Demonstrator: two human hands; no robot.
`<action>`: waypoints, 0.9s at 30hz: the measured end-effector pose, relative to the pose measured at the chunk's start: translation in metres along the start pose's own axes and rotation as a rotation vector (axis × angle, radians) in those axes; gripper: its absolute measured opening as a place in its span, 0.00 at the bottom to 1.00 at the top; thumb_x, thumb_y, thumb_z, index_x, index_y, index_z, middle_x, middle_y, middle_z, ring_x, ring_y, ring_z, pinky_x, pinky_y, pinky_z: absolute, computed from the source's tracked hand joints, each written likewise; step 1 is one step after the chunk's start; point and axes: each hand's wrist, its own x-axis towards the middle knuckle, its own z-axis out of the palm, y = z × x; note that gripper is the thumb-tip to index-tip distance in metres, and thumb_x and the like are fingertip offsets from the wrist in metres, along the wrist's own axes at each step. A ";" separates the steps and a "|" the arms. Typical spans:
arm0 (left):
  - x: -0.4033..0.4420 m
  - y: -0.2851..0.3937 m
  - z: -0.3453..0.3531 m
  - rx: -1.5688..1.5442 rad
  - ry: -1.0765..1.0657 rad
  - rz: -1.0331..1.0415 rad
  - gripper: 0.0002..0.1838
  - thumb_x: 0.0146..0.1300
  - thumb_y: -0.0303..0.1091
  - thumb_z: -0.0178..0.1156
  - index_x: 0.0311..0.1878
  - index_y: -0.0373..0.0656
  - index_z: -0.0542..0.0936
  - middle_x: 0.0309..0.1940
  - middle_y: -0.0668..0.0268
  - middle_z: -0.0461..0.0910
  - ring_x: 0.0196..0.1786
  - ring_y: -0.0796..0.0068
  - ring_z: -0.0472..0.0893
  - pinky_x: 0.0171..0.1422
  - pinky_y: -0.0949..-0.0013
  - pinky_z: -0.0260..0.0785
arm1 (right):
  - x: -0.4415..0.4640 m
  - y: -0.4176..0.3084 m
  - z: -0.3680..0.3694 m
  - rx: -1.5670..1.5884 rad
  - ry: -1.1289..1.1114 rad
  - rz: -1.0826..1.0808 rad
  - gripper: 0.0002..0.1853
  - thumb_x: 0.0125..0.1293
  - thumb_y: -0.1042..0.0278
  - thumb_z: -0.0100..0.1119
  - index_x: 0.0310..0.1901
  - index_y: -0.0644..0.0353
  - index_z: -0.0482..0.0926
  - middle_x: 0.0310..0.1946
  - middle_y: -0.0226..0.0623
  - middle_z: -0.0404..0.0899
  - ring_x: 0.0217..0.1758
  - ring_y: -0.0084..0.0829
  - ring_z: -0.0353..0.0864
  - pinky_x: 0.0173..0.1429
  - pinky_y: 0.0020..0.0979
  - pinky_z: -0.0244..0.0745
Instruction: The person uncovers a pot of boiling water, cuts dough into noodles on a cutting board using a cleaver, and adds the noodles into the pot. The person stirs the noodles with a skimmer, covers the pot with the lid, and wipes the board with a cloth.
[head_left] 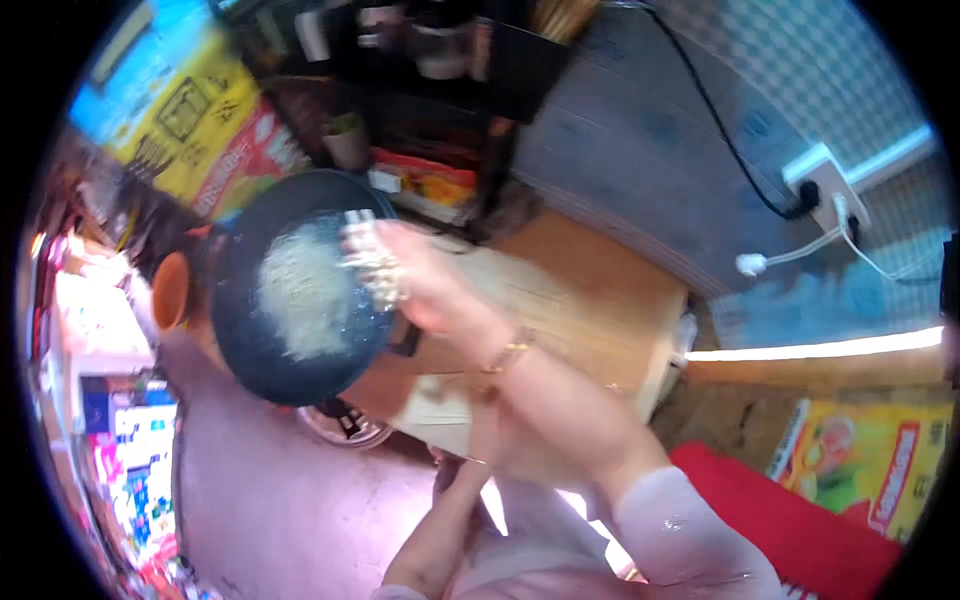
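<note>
A dark round pan (240, 340) at left centre holds a mound of white, flour-like powder (305, 290). My right hand (385, 270), with a gold bracelet at the wrist, is over the pan's right side. Its fingers look spread and are coated with white, lumpy, dough-like matter; motion blurs them. Lower down, my left hand (484, 430) is beside my right forearm, near the edge of the wooden board. My left fingers are blurred and partly hidden, so what they touch does not show.
A wooden board (590, 290) lies right of the pan. An orange bowl-like object (171, 290) is at its left, a metal dish (375, 437) below it. Dark shelves (400, 105) stand behind. A socket strip (825, 185) with cables is at the upper right.
</note>
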 end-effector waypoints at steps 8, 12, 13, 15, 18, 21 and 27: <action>0.073 0.049 0.008 0.715 -0.346 0.299 0.48 0.54 0.58 0.61 0.71 0.41 0.56 0.72 0.45 0.49 0.76 0.50 0.45 0.76 0.41 0.34 | -0.151 -0.054 -0.217 -1.649 0.757 -0.515 0.20 0.68 0.64 0.52 0.59 0.60 0.70 0.62 0.45 0.67 0.66 0.43 0.64 0.70 0.39 0.59; 0.135 0.050 0.034 0.641 -0.160 0.328 0.45 0.55 0.55 0.63 0.69 0.37 0.58 0.70 0.43 0.54 0.74 0.46 0.48 0.76 0.45 0.37 | -0.235 -0.108 -0.430 -1.991 1.197 -0.300 0.21 0.70 0.62 0.47 0.61 0.64 0.68 0.62 0.50 0.68 0.68 0.47 0.62 0.71 0.40 0.56; 0.149 0.054 0.040 0.633 -0.126 0.345 0.44 0.57 0.52 0.61 0.68 0.34 0.57 0.69 0.43 0.55 0.74 0.47 0.50 0.77 0.47 0.38 | -0.224 -0.107 -0.438 -1.980 1.202 -0.286 0.21 0.70 0.62 0.47 0.61 0.64 0.68 0.62 0.50 0.68 0.68 0.47 0.62 0.71 0.40 0.56; 0.181 0.060 0.053 0.604 -0.118 0.385 0.41 0.60 0.51 0.59 0.69 0.35 0.57 0.69 0.45 0.56 0.74 0.50 0.51 0.77 0.50 0.40 | -0.195 -0.096 -0.424 -2.053 0.949 -0.387 0.20 0.69 0.64 0.47 0.59 0.64 0.70 0.62 0.50 0.68 0.68 0.48 0.62 0.71 0.40 0.57; 0.203 0.064 0.061 0.525 -0.142 0.455 0.37 0.63 0.48 0.55 0.69 0.36 0.58 0.68 0.49 0.59 0.74 0.56 0.54 0.77 0.53 0.42 | -0.163 -0.063 -0.339 -2.057 0.356 -0.296 0.23 0.65 0.62 0.53 0.58 0.65 0.70 0.60 0.50 0.70 0.65 0.46 0.67 0.67 0.37 0.63; 0.184 0.059 0.047 0.383 -0.248 0.446 0.37 0.62 0.47 0.56 0.69 0.36 0.58 0.68 0.52 0.60 0.73 0.58 0.55 0.77 0.53 0.42 | -0.192 -0.010 -0.309 -1.835 0.468 -0.314 0.21 0.61 0.70 0.55 0.56 0.67 0.71 0.58 0.50 0.71 0.64 0.48 0.67 0.67 0.42 0.62; 0.140 0.055 0.023 0.581 -0.357 0.528 0.42 0.58 0.52 0.61 0.69 0.38 0.59 0.70 0.52 0.57 0.74 0.56 0.53 0.77 0.51 0.41 | -0.201 -0.038 -0.322 -2.058 0.537 -0.145 0.21 0.64 0.68 0.53 0.58 0.66 0.71 0.62 0.51 0.67 0.68 0.49 0.62 0.72 0.45 0.55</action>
